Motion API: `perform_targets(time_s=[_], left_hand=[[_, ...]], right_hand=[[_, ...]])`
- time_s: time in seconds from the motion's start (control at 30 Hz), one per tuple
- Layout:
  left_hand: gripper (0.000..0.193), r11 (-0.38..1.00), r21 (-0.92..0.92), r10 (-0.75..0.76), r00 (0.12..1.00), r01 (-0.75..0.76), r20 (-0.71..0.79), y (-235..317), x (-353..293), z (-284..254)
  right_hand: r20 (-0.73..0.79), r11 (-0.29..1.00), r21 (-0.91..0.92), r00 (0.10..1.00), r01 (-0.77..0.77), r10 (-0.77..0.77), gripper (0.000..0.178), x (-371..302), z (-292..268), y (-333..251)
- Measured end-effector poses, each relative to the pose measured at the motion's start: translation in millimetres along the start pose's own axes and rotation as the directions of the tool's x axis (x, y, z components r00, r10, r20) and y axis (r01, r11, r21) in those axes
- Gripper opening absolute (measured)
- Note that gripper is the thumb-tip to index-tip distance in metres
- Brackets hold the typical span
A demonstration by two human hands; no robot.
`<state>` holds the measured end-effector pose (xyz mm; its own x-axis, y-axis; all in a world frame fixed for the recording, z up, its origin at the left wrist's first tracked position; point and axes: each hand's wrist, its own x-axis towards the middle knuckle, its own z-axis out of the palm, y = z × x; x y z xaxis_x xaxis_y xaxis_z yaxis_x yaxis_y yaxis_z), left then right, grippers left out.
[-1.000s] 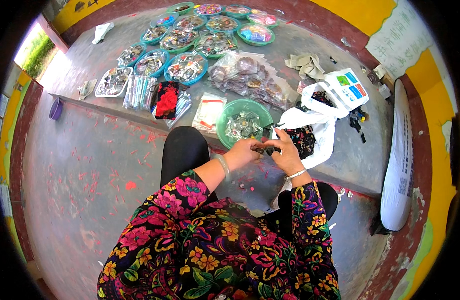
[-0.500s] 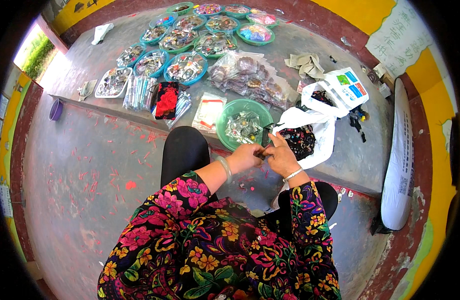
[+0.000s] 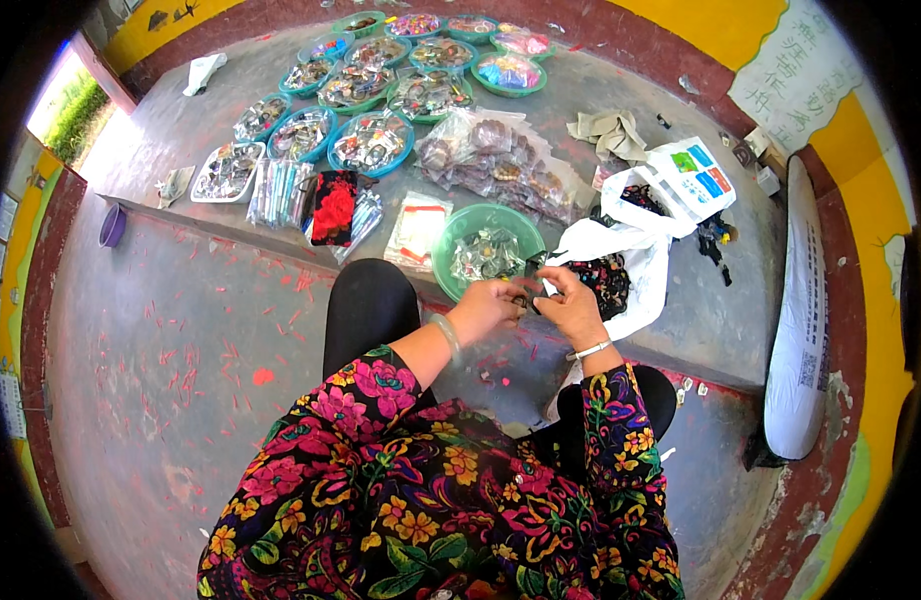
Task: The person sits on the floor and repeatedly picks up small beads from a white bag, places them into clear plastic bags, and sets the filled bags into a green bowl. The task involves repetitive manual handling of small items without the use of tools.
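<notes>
one small dark piece [image 3: 522,302], clamped in my left hand [image 3: 487,309], newly exposed as my right hand [image 3: 571,308], grip unclear, parts away.

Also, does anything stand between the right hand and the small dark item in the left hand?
Nothing visible stands between the right hand and the small dark item in the left hand; the green basin lies beyond them.

Grey concrete floor [image 3: 131,410] spans 8 o'clock; yellow-and-maroon wall [image 3: 859,290] stands at 3 o'clock; opening [image 3: 66,95] at 10 o'clock admits daylight.
</notes>
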<state>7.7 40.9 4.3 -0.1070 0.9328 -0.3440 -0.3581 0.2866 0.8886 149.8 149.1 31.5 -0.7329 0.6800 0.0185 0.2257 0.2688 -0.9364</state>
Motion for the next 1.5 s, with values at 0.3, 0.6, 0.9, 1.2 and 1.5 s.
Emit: perform_targets(time_s=[0.3, 0.6, 0.9, 1.2, 1.5], left_hand=[[0.023, 0.977, -0.212, 0.004, 1.0, -0.006, -0.013, 13, -8, 7], [0.015, 0.943, -0.329, -0.046, 0.998, 0.055, 0.034, 8, -4, 2], [0.007, 0.862, -0.501, -0.023, 0.982, -0.077, -0.19, 16, -6, -4], [0.001, 0.732, -0.675, 0.011, 0.993, -0.089, -0.119, 12, -2, -15], [0.004, 0.75, -0.653, -0.005, 0.986, -0.106, -0.166, 18, -6, -9]], right_hand=[[0.052, 0.905, 0.334, 0.964, -0.263, 0.261, 0.013, -1, 9, 4], [0.014, 0.884, 0.379, 0.957, -0.274, 0.29, 0.011, -1, 8, 5], [0.117, 0.972, 0.046, 0.967, -0.231, 0.225, 0.022, 0, 8, 14], [0.084, 0.985, 0.03, 0.982, -0.17, 0.167, 0.015, -2, 10, -5], [0.009, 0.971, -0.239, 1.0, 0.004, -0.002, 0.014, -5, 12, -16]])
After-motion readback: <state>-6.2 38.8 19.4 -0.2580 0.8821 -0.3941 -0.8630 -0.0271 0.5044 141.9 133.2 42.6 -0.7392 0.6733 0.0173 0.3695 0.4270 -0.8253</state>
